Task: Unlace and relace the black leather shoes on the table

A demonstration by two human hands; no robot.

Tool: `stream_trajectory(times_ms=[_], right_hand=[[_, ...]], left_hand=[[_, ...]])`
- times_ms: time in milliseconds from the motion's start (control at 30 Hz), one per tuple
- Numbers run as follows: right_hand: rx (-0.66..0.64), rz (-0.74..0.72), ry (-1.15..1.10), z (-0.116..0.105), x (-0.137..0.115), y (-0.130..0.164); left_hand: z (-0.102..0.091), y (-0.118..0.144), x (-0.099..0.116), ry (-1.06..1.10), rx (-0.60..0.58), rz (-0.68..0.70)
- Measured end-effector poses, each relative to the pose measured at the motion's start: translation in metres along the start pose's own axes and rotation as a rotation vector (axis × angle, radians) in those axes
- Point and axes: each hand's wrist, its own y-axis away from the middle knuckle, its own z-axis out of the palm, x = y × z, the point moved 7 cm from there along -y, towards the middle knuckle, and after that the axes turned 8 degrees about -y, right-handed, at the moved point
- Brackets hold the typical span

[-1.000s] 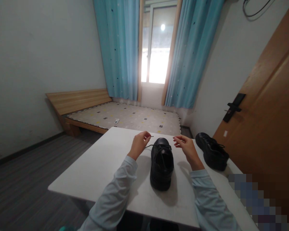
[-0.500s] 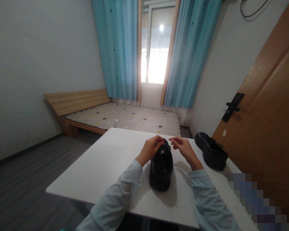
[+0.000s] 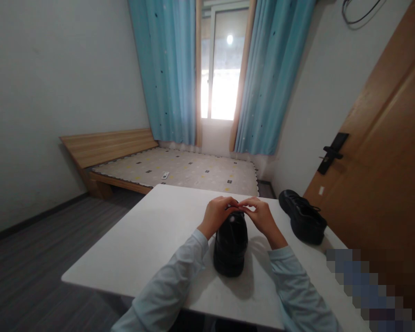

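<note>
Over the nearer black shoe [image 3: 230, 244], both hands [image 3: 218, 213] [image 3: 262, 216], earlier apart, now meet, pinched on what I cannot tell.

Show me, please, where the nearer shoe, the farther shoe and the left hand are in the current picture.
Nearer shoe [image 3: 230, 250]: head view, back of its heel.
Farther shoe [image 3: 302, 218]: head view, on its side.
Left hand [image 3: 217, 213]: head view, back of the hand.

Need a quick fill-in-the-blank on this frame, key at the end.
1. The left hand and right hand are close together at the near shoe, coloured ____.
2. The other shoe sits to the ____ of the right hand.
3. The table is ____.
4. Blue curtains flank the ____.

Missing: black; right; white; window.
</note>
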Motion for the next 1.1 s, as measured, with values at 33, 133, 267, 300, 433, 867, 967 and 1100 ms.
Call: stream_trajectory(times_ms=[33, 133, 267, 300, 433, 867, 967, 1100], right_hand=[[-0.009, -0.003, 0.004, 0.001, -0.001, 0.0], [-0.037, -0.016, -0.002, 0.003, -0.005, 0.0], [-0.01, -0.029, 0.01, 0.001, -0.004, -0.001], [0.032, -0.013, 0.021, -0.003, -0.001, -0.001], [0.235, 0.189, -0.082, -0.023, 0.028, 0.0], [-0.009, 0.634, -0.603, -0.004, 0.073, 0.019], [-0.026, 0.637, -0.542, -0.003, 0.073, 0.02], [-0.025, 0.622, -0.49, -0.001, 0.073, 0.018]], left_hand=[[0.001, 0.0, 0.0, -0.005, -0.003, 0.005], [0.002, 0.0, 0.0, -0.006, -0.005, 0.026], [-0.007, 0.0, 0.008, -0.042, 0.096, 0.115], [-0.01, 0.001, 0.012, -0.06, 0.111, 0.152], [-0.008, 0.003, 0.023, -0.12, -0.018, 0.247], [0.01, 0.005, -0.004, -0.037, -0.279, 0.096], [0.011, 0.004, -0.005, -0.021, -0.286, 0.09], [0.011, 0.004, -0.004, -0.016, -0.285, 0.098]])
